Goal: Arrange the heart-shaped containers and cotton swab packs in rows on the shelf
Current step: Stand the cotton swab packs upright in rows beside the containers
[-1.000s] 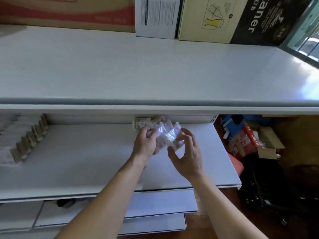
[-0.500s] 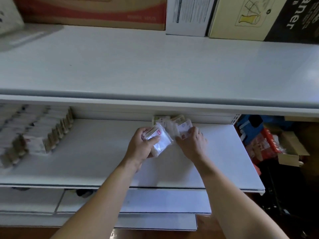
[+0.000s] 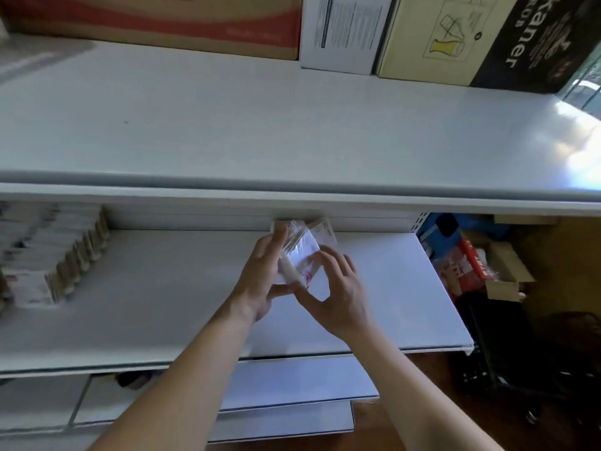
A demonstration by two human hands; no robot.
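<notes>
Both hands, the left hand (image 3: 260, 281) and right hand (image 3: 338, 297), clamp a cotton swab pack (image 3: 300, 255) above the shelf (image 3: 162, 297), probably mid-placement; next it needs setting squarely into its row.

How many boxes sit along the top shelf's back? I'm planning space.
4: red-brown box at left, white box, yellow box, black box at right; more may lie outside the frame.

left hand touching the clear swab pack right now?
Touching. The head view shows the left hand gripping the clear cotton swab pack, fingers wrapped along its left edge with no gap; the right hand pinches its lower right edge.
</notes>
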